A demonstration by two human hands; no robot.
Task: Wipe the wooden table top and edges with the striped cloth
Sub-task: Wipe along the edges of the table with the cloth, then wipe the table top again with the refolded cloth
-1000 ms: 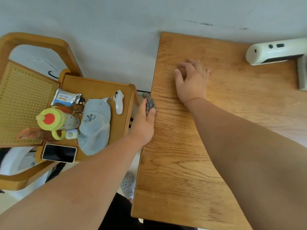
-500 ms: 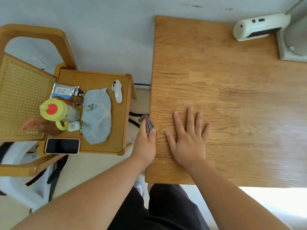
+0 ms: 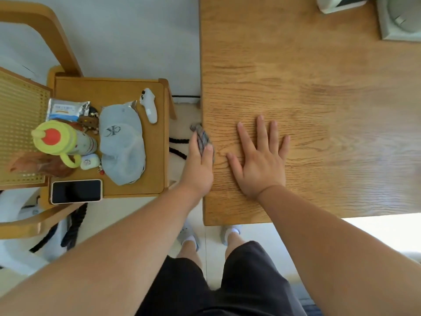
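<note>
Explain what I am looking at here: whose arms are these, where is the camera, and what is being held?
There is no machine. A person wears a camera on the head, looking down, so you see their own arms, shorts and shoes. The left hand presses a striped cloth against the left edge of the wooden table; the grip is closed on it. The right hand lies flat and empty on the table top. At the far corner stand a white device and a grey base. Beside the table, a chair holds a cap, bottle, phone and small remote.
</note>
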